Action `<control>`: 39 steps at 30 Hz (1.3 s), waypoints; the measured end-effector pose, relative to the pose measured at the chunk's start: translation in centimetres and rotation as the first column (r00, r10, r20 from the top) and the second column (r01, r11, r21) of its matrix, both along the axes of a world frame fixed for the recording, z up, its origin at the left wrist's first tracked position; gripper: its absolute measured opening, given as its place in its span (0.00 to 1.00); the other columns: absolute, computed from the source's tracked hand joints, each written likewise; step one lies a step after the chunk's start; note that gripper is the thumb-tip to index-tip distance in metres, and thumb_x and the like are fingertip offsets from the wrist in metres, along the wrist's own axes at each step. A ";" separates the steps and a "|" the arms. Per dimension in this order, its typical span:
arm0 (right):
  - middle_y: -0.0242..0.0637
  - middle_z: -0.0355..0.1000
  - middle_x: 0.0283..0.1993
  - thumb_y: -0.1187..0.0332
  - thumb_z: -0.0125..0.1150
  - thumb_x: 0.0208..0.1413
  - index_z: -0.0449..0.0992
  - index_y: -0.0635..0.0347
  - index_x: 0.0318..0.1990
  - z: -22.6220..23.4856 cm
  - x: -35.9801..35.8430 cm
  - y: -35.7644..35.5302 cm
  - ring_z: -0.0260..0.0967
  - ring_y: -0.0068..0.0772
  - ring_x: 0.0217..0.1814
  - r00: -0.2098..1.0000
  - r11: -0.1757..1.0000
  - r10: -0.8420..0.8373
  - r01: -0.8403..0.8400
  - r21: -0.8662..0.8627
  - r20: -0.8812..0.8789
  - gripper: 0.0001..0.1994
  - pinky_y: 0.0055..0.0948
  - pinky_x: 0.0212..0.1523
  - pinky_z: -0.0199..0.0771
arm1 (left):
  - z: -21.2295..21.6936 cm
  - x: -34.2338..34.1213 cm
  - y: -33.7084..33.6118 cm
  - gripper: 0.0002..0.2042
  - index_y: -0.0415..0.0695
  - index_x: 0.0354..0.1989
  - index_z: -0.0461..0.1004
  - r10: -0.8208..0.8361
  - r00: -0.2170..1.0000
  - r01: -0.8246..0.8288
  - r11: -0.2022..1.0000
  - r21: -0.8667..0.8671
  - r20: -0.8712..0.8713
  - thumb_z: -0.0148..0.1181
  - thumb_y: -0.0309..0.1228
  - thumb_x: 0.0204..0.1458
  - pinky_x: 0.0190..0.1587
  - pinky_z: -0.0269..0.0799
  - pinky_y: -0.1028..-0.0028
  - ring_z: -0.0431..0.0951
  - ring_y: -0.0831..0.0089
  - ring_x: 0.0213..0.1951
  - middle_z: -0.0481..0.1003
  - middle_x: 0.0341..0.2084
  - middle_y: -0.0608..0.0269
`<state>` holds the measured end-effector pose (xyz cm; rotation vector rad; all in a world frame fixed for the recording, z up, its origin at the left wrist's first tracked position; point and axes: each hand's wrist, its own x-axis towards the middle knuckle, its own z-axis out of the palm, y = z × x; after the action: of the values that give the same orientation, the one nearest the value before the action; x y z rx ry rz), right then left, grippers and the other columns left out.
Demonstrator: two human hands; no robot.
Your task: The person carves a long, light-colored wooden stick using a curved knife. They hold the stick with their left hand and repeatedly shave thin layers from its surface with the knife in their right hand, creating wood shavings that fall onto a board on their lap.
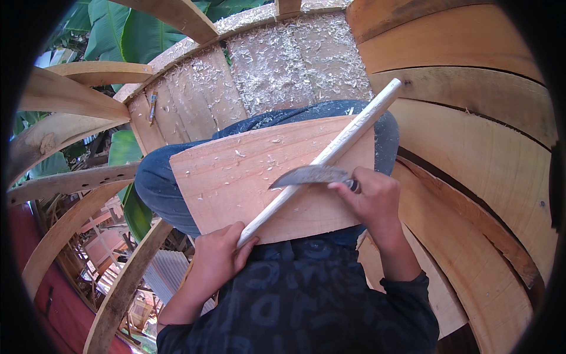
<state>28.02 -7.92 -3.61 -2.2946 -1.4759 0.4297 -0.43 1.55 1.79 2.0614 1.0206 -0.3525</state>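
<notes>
A long pale whittled stick (359, 127) slants across a flat wooden board (236, 171) that rests on my lap. My left hand (218, 253) is closed around the stick's near end, at the board's lower edge. In my right hand (374, 197) is a knife (306, 176) with a broad curved blade. The blade lies across the stick around its middle, its tip pointing left. Most of the knife's handle is hidden by my fingers. Several small wood shavings are scattered over the board.
Plank flooring (265, 65) ahead is strewn with shavings. Wide wooden planks (471, 141) curve along the right. At the left, timber posts (76, 97) frame an open side with green leaves (153, 35) beyond. A small slim object (153, 107) lies near the floor's left edge.
</notes>
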 end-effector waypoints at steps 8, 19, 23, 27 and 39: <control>0.40 0.66 0.16 0.42 0.64 0.50 0.67 0.60 0.17 -0.8 2.4 0.2 0.67 0.46 0.18 0.976 0.972 -0.214 0.216 -0.090 0.032 0.29 0.38 0.19 0.64 | 0.1 0.0 -0.4 0.12 0.43 0.28 0.68 0.030 0.999 -0.031 1.000 -0.006 -0.023 0.64 0.35 0.52 0.26 0.71 0.60 0.77 0.51 0.25 0.74 0.20 0.54; 0.44 0.61 0.12 0.45 0.64 0.53 0.69 0.63 0.18 -0.2 3.7 -0.4 0.66 0.46 0.16 0.941 0.955 -0.298 0.296 -0.036 -0.160 0.28 0.36 0.18 0.62 | 1.6 -1.2 -1.1 0.10 0.41 0.36 0.67 0.130 0.987 -0.131 0.991 -0.010 -0.090 0.62 0.25 0.48 0.30 0.70 0.58 0.76 0.46 0.30 0.74 0.28 0.48; 0.41 0.63 0.12 0.44 0.66 0.50 0.69 0.61 0.17 0.2 0.2 -0.4 0.67 0.43 0.16 0.978 0.996 -0.091 0.090 -0.015 -0.187 0.28 0.35 0.18 0.62 | 1.2 -1.2 -1.2 0.15 0.39 0.44 0.64 0.218 0.976 -0.218 0.975 -0.040 0.005 0.58 0.21 0.49 0.35 0.69 0.58 0.75 0.42 0.34 0.72 0.31 0.42; 0.38 0.66 0.13 0.42 0.67 0.48 0.70 0.58 0.16 0.7 -1.7 -1.1 0.69 0.40 0.16 0.977 0.998 0.016 -0.029 -0.058 -0.213 0.27 0.34 0.18 0.64 | 1.6 -0.3 -1.4 0.19 0.39 0.48 0.63 0.266 0.964 -0.264 0.949 -0.173 -0.011 0.57 0.21 0.47 0.39 0.69 0.55 0.74 0.40 0.36 0.71 0.32 0.40; 0.44 0.67 0.14 0.38 0.59 0.52 0.71 0.61 0.17 0.8 4.1 -0.9 0.69 0.50 0.19 0.964 0.951 -0.236 0.256 -0.176 0.124 0.32 0.40 0.20 0.66 | 0.7 -1.1 -2.6 0.21 0.39 0.46 0.62 0.163 0.985 -0.166 0.985 -0.037 -0.060 0.57 0.21 0.40 0.38 0.69 0.50 0.73 0.37 0.36 0.71 0.30 0.38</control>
<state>32.17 -8.83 -2.84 -2.6477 -1.2143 0.4016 -1.51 -1.06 2.50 1.9238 1.1996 -0.3458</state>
